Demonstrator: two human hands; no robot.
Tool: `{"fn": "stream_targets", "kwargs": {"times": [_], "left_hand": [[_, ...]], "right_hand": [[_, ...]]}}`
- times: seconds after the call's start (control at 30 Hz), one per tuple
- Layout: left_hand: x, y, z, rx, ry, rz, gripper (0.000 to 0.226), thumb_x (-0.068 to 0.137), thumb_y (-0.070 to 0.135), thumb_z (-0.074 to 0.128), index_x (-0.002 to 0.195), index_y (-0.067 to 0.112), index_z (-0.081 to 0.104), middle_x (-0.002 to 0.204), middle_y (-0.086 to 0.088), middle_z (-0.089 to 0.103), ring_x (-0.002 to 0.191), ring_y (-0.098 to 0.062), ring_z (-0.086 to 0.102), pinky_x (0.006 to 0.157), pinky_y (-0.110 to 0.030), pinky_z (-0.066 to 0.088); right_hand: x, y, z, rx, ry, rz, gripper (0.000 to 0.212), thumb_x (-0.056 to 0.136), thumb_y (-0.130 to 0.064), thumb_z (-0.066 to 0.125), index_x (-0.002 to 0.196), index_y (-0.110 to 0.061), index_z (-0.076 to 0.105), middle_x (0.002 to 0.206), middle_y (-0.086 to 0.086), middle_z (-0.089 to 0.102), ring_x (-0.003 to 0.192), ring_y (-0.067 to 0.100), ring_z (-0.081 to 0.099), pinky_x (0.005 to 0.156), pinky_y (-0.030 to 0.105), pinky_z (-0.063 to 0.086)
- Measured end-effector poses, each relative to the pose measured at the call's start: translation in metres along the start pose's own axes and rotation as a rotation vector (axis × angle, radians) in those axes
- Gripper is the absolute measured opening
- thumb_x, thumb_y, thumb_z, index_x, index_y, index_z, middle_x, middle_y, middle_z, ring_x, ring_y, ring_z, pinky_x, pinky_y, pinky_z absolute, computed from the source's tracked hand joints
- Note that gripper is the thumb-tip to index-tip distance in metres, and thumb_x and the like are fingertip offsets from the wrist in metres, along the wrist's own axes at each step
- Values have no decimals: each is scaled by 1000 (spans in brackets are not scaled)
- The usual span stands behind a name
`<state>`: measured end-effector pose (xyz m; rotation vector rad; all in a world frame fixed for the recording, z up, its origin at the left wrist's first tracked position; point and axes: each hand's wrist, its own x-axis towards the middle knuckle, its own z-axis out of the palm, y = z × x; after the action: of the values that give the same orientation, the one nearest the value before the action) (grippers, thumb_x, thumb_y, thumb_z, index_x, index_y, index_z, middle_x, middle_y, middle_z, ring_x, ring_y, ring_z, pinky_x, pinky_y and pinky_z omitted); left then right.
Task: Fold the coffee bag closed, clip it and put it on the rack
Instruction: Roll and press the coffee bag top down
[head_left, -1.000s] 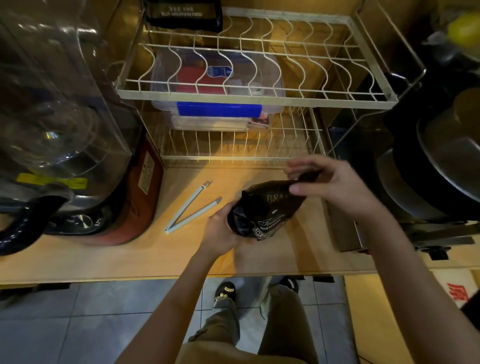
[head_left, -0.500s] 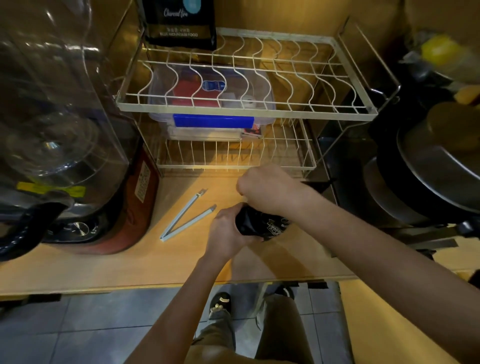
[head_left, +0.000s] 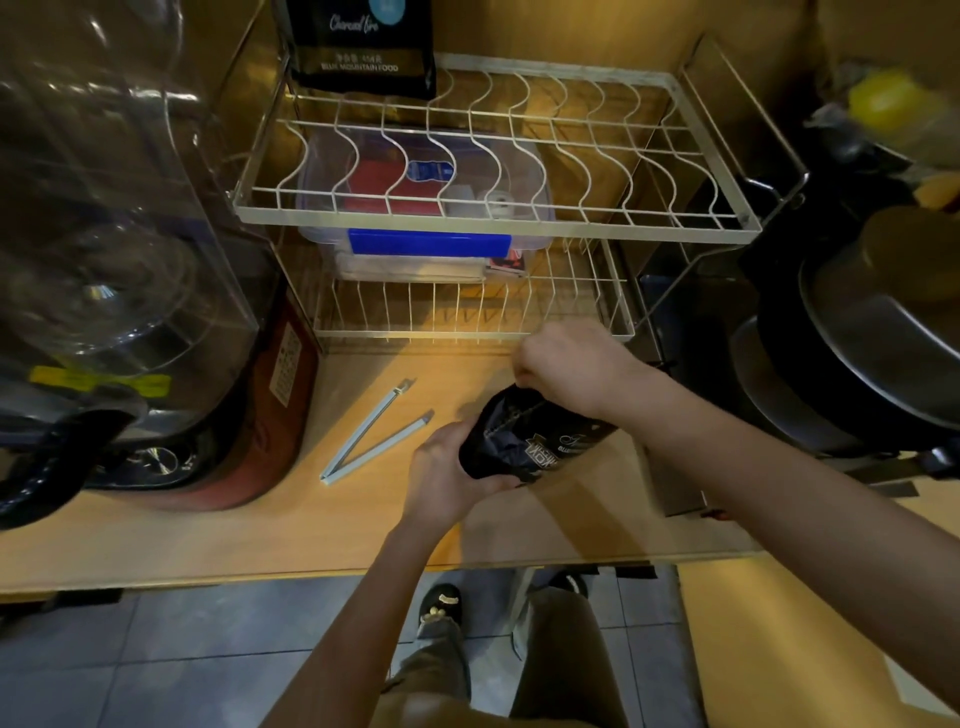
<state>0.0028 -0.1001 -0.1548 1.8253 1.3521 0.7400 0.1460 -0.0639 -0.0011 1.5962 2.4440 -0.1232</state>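
Observation:
A black coffee bag (head_left: 511, 441) with pale lettering lies tilted on the wooden counter, just in front of the two-tier white wire rack (head_left: 498, 223). My left hand (head_left: 444, 475) grips its lower end. My right hand (head_left: 569, 366) is closed over the bag's top, which is bent down under my fingers. A pale blue bag clip (head_left: 371, 434) lies open in a V on the counter to the left of my left hand, touching nothing.
A second black coffee bag (head_left: 363, 44) stands at the back left of the rack's top tier. A clear box with a blue latch (head_left: 426, 241) sits on the lower tier. A blender (head_left: 114, 249) stands left; stacked pans (head_left: 862, 332) crowd the right.
My right hand went from pinching the bag's top open-fingered to closing over it and pressing it down. The bag has turned, its lettering now faces right. The clip has not moved.

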Motion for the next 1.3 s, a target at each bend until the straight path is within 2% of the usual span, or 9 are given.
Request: {"fn": "stream_targets", "kwargs": {"times": [0.2, 0.37, 0.47, 0.67, 0.83, 0.93, 1.03, 1.17, 1.3], "left_hand": [[2, -1, 5, -4, 15, 23, 77, 48, 35, 85, 116, 15, 56, 102, -9, 68, 97, -19, 59, 75, -11, 34], [2, 6, 3, 34, -43, 39, 91, 55, 45, 79, 131, 23, 35, 125, -3, 57, 116, -19, 49, 97, -41, 41], [0, 18, 1, 8, 3, 107, 98, 58, 50, 75, 136, 31, 19, 137, -1, 45, 124, -13, 37, 100, -36, 33], [4, 30, 4, -163, -114, 98, 90, 65, 36, 77, 136, 20, 25, 136, -7, 44, 124, -16, 41, 103, -42, 39], [3, 23, 3, -235, -148, 86, 88, 66, 33, 76, 136, 24, 23, 133, -1, 44, 122, -11, 42, 101, -27, 38], [3, 23, 3, -229, -166, 92, 86, 68, 33, 75, 135, 22, 23, 133, -3, 45, 121, -12, 43, 100, -31, 40], [4, 23, 5, -219, -171, 103, 86, 68, 32, 75, 136, 22, 22, 133, -6, 46, 120, -13, 43, 101, -35, 41], [6, 21, 5, -211, -180, 105, 84, 70, 34, 73, 135, 23, 23, 133, -5, 46, 121, -14, 44, 101, -36, 41], [8, 16, 3, -123, -154, 167, 68, 77, 32, 66, 132, 18, 29, 131, -7, 48, 117, -15, 46, 98, -25, 38]], "right_hand": [[-8, 6, 5, 51, 60, 5, 20, 92, -21, 49, 86, -13, 66, 79, 5, 67, 76, 22, 64, 70, 36, 52], [-4, 12, 3, 93, 34, 17, 17, 90, -24, 53, 88, -15, 66, 79, 1, 61, 82, 21, 62, 67, 32, 44], [-2, 14, 3, 101, 8, 8, 15, 89, -25, 54, 87, -15, 66, 78, 0, 59, 84, 21, 61, 69, 33, 45], [-1, 13, 5, 102, -10, 3, 16, 89, -26, 53, 87, -16, 66, 74, -3, 54, 83, 21, 61, 68, 31, 41], [-18, 11, 10, 32, 53, -191, 23, 88, -20, 53, 110, -16, 61, 108, 3, 64, 105, 21, 56, 83, 39, 50], [-30, 9, 17, -268, 63, -356, 18, 84, -23, 57, 97, -18, 68, 104, 0, 66, 101, 20, 55, 90, 37, 46], [-34, 11, 24, -422, 80, -373, 10, 79, -24, 64, 85, -22, 72, 101, -3, 65, 100, 17, 58, 96, 37, 45], [-36, 14, 26, -377, 106, -402, 7, 71, -25, 73, 77, -28, 74, 103, -3, 67, 107, 20, 60, 98, 36, 45], [-39, 14, 22, -131, 226, -405, 7, 72, -19, 74, 70, -25, 74, 78, -6, 69, 87, 20, 64, 94, 33, 36]]}}
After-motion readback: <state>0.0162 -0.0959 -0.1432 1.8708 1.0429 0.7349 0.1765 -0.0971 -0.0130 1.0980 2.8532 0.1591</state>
